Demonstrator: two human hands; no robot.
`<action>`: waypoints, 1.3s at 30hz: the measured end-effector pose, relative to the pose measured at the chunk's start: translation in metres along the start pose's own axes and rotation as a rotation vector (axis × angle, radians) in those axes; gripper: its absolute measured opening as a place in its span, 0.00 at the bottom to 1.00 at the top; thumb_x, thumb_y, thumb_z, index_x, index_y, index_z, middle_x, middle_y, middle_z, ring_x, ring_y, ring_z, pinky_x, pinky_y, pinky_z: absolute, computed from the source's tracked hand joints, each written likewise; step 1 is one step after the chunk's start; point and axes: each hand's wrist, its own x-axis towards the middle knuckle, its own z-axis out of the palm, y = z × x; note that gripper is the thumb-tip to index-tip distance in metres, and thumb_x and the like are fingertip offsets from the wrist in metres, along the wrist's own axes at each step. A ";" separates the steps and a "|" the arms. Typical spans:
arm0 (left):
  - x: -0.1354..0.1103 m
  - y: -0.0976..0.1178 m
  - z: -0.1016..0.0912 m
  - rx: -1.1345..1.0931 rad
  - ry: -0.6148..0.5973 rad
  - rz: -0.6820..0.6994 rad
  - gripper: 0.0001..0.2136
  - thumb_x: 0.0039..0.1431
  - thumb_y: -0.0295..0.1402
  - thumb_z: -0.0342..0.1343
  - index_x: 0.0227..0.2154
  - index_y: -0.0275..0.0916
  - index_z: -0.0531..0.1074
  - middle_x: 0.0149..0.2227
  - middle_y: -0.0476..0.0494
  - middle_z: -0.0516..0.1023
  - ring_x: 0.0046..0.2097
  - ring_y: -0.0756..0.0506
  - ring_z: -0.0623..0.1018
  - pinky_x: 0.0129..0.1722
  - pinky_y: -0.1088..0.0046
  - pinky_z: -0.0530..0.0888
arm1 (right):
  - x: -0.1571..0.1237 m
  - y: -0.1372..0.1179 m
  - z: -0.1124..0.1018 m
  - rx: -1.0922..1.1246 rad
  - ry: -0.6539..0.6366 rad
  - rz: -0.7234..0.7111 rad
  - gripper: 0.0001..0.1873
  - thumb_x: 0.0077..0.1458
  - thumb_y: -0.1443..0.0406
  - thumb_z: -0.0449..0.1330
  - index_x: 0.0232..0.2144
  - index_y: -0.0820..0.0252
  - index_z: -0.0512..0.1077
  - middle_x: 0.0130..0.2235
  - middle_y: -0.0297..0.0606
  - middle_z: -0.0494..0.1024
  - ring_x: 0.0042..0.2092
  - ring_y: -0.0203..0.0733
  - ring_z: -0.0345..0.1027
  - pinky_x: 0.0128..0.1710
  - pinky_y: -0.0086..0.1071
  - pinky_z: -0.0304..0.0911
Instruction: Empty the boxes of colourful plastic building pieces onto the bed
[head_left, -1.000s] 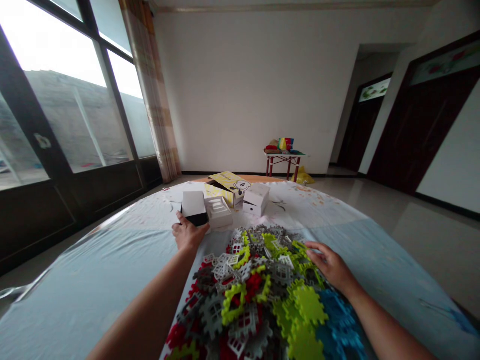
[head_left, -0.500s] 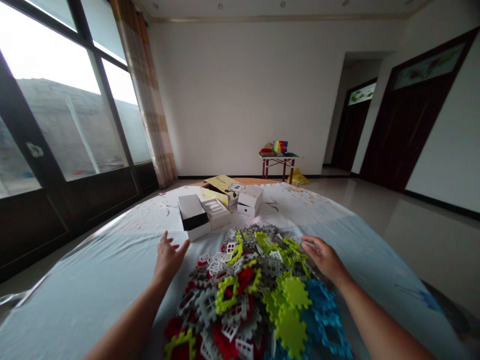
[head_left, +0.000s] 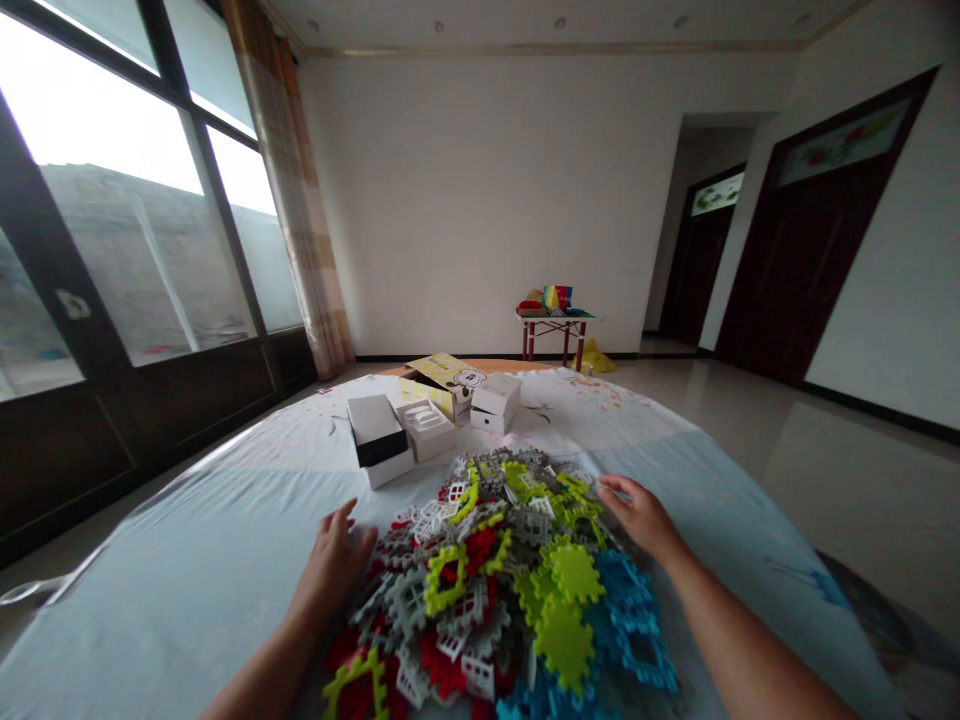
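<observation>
A big heap of flat interlocking plastic pieces [head_left: 502, 570], grey, lime, red, white and blue, lies on the pale blue table cover [head_left: 165, 580] in front of me. My left hand [head_left: 335, 558] rests at the heap's left edge, fingers spread and flat, holding nothing. My right hand [head_left: 639, 514] lies against the heap's right edge, fingers loosely stretched over the lime pieces. A black-and-white box [head_left: 377, 439] stands beyond my left hand, apart from it.
Behind the heap stand a white tray-like box [head_left: 429, 428], another white box [head_left: 495, 400] and a yellow cartoon-printed carton [head_left: 450, 375]. A small red-legged table [head_left: 555, 325] with coloured items stands by the far wall. Windows run along the left, dark doors on the right.
My left hand let go of the black-and-white box and drew back to the heap's left edge. The right hand stayed at the right edge. The view tilted slightly.
</observation>
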 end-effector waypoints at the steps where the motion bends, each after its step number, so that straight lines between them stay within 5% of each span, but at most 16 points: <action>1: 0.002 -0.001 -0.001 -0.001 -0.001 0.006 0.25 0.44 0.46 0.49 0.45 0.37 0.64 0.41 0.39 0.67 0.43 0.38 0.75 0.42 0.56 0.72 | 0.000 0.000 0.000 -0.002 0.006 0.002 0.20 0.47 0.53 0.56 0.37 0.60 0.72 0.40 0.44 0.76 0.43 0.46 0.70 0.43 0.37 0.66; 5: 0.013 0.006 -0.003 0.028 0.008 0.088 0.25 0.48 0.46 0.49 0.47 0.38 0.63 0.42 0.39 0.65 0.43 0.38 0.73 0.40 0.57 0.73 | 0.000 0.001 0.002 -0.004 0.025 0.021 0.20 0.47 0.52 0.56 0.36 0.61 0.72 0.39 0.45 0.77 0.42 0.47 0.71 0.43 0.38 0.66; 8: 0.023 0.031 -0.003 0.046 0.000 0.191 0.23 0.51 0.44 0.48 0.48 0.39 0.62 0.44 0.38 0.65 0.44 0.39 0.73 0.41 0.59 0.72 | 0.000 0.004 0.003 0.012 0.012 0.030 0.21 0.48 0.52 0.56 0.37 0.61 0.72 0.40 0.45 0.77 0.41 0.46 0.71 0.43 0.38 0.66; 15: 0.031 0.086 0.018 -0.053 -0.222 0.265 0.19 0.53 0.44 0.47 0.45 0.40 0.66 0.44 0.38 0.70 0.43 0.40 0.74 0.36 0.63 0.74 | 0.001 0.006 -0.001 0.009 -0.025 0.087 0.21 0.49 0.51 0.55 0.39 0.61 0.71 0.41 0.45 0.76 0.42 0.46 0.71 0.45 0.39 0.65; 24: 0.004 0.033 0.005 -0.221 -0.197 -0.021 0.22 0.44 0.51 0.53 0.36 0.40 0.72 0.37 0.41 0.78 0.38 0.40 0.77 0.37 0.67 0.74 | -0.003 -0.017 0.003 -0.011 -0.201 0.043 0.26 0.50 0.49 0.54 0.44 0.61 0.71 0.46 0.44 0.74 0.50 0.47 0.66 0.52 0.40 0.59; 39: -0.030 0.048 -0.023 -0.224 -0.156 -0.025 0.23 0.42 0.55 0.52 0.33 0.42 0.75 0.37 0.43 0.79 0.39 0.40 0.77 0.38 0.68 0.74 | -0.018 -0.074 0.024 0.090 -0.459 -0.110 0.33 0.49 0.50 0.55 0.53 0.61 0.61 0.55 0.44 0.64 0.57 0.48 0.55 0.57 0.42 0.50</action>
